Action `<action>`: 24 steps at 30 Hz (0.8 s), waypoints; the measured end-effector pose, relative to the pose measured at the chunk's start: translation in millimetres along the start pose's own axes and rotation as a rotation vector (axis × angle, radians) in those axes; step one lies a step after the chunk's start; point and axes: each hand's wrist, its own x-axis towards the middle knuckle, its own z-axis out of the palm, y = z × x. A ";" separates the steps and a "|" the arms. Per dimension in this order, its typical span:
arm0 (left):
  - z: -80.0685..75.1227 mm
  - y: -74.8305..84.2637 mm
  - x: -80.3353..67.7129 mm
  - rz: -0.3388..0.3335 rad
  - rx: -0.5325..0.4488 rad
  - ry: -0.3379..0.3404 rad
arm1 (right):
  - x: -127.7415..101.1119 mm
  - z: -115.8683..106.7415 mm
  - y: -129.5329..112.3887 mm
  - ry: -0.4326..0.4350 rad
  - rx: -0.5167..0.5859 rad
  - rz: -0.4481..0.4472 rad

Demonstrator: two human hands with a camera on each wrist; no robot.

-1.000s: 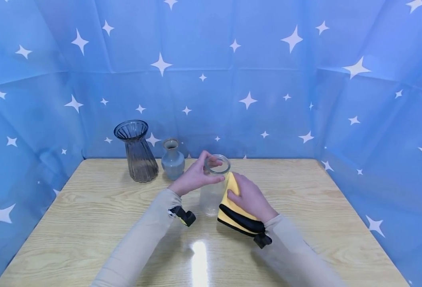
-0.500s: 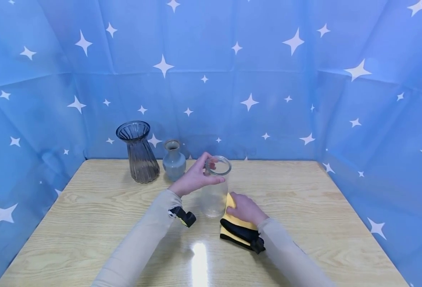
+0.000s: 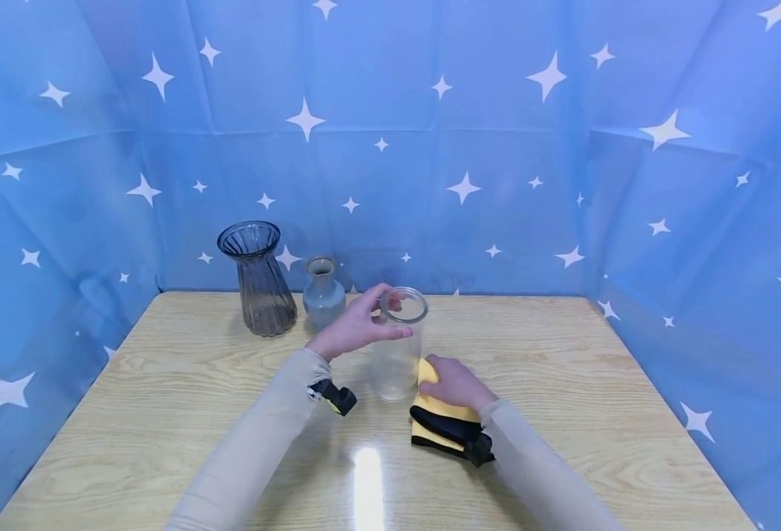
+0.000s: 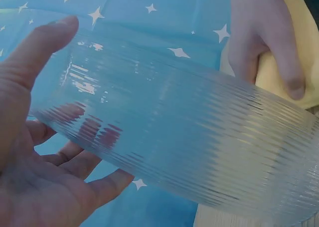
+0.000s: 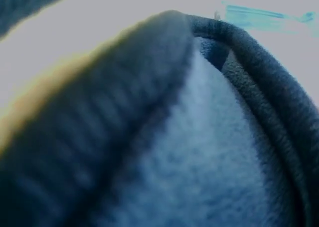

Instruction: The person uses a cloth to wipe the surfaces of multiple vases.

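A clear ribbed glass vase (image 3: 395, 361) stands upright on the table. My left hand (image 3: 357, 324) holds it near the rim, thumb on the near side; in the left wrist view several fingertips show through the glass (image 4: 164, 117). Just right of the vase's base, my right hand (image 3: 455, 382) grips a folded yellow cloth (image 3: 439, 409) with black edging, low at the table. The cloth's folds (image 5: 209, 152) fill much of the right wrist view, blurred, and hide the right fingers there.
Behind and left of the vase stand a small blue-grey ceramic vase (image 3: 324, 299) and a tall smoky ribbed glass vase (image 3: 265, 291). A blue curtain (image 3: 390, 147) with white stars hangs round the wooden table (image 3: 563, 383).
My right hand has lowered with the cloth from the vase's upper side to the table by its base. The left hand has shifted slightly left at the rim; the vase stays put.
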 end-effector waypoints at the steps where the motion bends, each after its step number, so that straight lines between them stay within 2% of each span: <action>1: -0.3 -0.2 0.0 0.000 0.006 -0.002 | -0.8 -0.8 0.3 0.012 0.009 -0.003; 8: -1.1 -0.2 -0.5 -0.015 0.049 0.013 | -7.5 -13.4 -8.2 0.061 0.033 -0.033; 14: -0.7 1.2 -2.8 -0.049 -0.012 0.019 | -12.9 -34.0 -23.6 0.101 0.061 -0.102; 18: -0.3 1.0 -3.1 -0.032 -0.054 0.009 | -16.5 -46.4 -33.2 0.150 0.057 -0.115; 24: -0.9 -0.1 -3.6 -0.029 -0.063 -0.005 | -18.4 -61.2 -46.9 0.248 0.045 -0.158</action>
